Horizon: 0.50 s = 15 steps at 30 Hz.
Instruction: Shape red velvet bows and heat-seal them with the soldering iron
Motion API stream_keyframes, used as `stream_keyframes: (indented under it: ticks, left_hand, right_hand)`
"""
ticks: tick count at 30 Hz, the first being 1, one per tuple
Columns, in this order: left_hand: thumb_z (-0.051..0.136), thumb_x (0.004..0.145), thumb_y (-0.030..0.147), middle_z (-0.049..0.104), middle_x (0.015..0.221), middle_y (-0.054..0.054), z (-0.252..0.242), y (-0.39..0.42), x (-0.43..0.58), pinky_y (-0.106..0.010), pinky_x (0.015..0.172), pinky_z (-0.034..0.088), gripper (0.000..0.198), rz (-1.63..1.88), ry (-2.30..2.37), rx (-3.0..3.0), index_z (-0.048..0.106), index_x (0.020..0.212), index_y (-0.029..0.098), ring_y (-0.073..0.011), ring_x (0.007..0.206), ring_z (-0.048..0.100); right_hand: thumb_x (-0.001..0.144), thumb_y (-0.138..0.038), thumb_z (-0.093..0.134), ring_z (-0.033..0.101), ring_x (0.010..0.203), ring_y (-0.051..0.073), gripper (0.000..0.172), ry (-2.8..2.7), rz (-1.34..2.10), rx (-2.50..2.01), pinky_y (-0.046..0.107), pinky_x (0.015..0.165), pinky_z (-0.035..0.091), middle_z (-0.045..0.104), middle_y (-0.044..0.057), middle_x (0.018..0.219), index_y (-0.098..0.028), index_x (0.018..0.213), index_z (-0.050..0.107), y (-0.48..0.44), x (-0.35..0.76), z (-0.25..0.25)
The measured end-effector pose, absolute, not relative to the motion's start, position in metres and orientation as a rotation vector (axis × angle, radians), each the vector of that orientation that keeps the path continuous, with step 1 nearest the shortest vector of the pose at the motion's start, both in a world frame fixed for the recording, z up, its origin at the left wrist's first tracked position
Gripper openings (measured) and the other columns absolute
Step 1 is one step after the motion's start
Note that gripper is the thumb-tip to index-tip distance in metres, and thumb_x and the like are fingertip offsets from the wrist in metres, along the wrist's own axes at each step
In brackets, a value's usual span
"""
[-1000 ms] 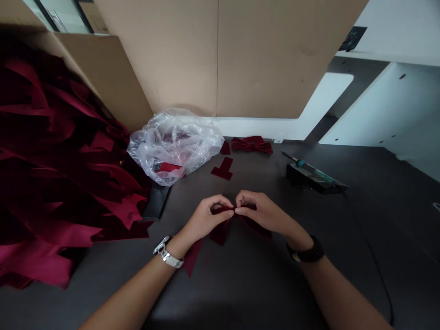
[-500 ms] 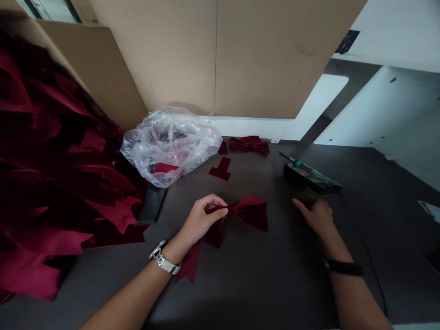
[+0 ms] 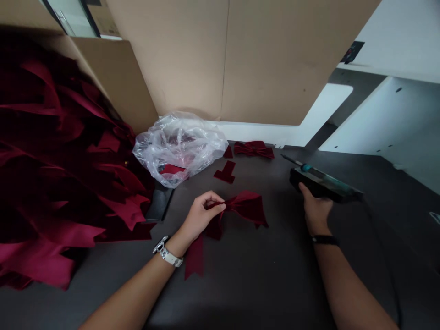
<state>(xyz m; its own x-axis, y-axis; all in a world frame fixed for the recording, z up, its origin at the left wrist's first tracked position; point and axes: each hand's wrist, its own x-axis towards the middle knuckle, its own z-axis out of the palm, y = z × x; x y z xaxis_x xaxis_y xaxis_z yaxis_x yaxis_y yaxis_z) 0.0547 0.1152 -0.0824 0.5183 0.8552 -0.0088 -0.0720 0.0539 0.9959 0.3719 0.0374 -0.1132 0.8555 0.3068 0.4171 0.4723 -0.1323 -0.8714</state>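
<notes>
My left hand point(image 3: 206, 213) is closed, pinching a dark red velvet bow point(image 3: 245, 206) at its middle between thumb and fingers. One loop of the bow spreads to the right, and a notched ribbon tail point(image 3: 194, 259) hangs below my wrist. My right hand point(image 3: 316, 208) is closed around the black lower body of a soldering iron point(image 3: 318, 176) with a teal collar and a thin metal tip. The tip points left and up. My right thumb shows along the near side, while the other fingers are mostly hidden behind the tool.
A finished-looking velvet bow point(image 3: 254, 149) and cut ribbon pieces point(image 3: 225, 172) lie toward the back. A clear plastic bag point(image 3: 182, 146) holds red pieces. Red ribbons point(image 3: 51, 160) heap up at left beside cardboard point(image 3: 185, 59). A cord point(image 3: 383, 256) trails on the right.
My right hand has reached forward and taken hold of the soldering iron, which now sits shifted and tilted. My left hand keeps its pinch on the bow. The view has shifted slightly.
</notes>
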Motion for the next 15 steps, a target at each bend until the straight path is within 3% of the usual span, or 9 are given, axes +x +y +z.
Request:
stream_keyframes:
  ticks: [6, 10, 15]
  left_hand:
    - [0.074, 0.068, 0.025, 0.059, 0.066, 0.002, -0.081, 0.123, 0.051, -0.022, 0.062, 0.038, 0.017, 0.986, 0.837, 1.290, 0.061, 0.070, 0.015, -0.0103, 0.063, 0.052]
    - [0.074, 0.069, 0.028, 0.060, 0.066, 0.002, -0.080, 0.130, 0.047, -0.022, 0.060, 0.039, 0.017, 1.123, 0.885, 1.310, 0.062, 0.071, 0.016, -0.0110, 0.061, 0.052]
    - [0.072, 0.071, 0.027, 0.061, 0.066, 0.002, -0.081, 0.136, 0.041, -0.022, 0.059, 0.040, 0.013, 1.258, 0.927, 1.368, 0.064, 0.073, 0.017, -0.0107, 0.060, 0.053]
  right_hand:
    - [0.068, -0.058, 0.065, 0.050, 0.122, 0.032, 0.073, -0.597, -0.047, -1.580, 0.054, 0.109, 0.032, 0.056, 0.018, 0.125, -0.010, 0.122, 0.053, 0.010, 0.321, -0.094]
    - [0.067, -0.051, 0.072, 0.051, 0.119, 0.033, 0.061, -0.887, 0.024, -1.547, 0.057, 0.107, 0.033, 0.060, 0.010, 0.118, -0.021, 0.118, 0.058, -0.021, 0.308, -0.110]
    - [0.073, -0.057, 0.069, 0.058, 0.108, 0.029, 0.042, -1.129, 0.197, -1.591, 0.047, 0.094, 0.048, 0.065, 0.004, 0.104, -0.031, 0.106, 0.065, -0.031, 0.312, -0.117]
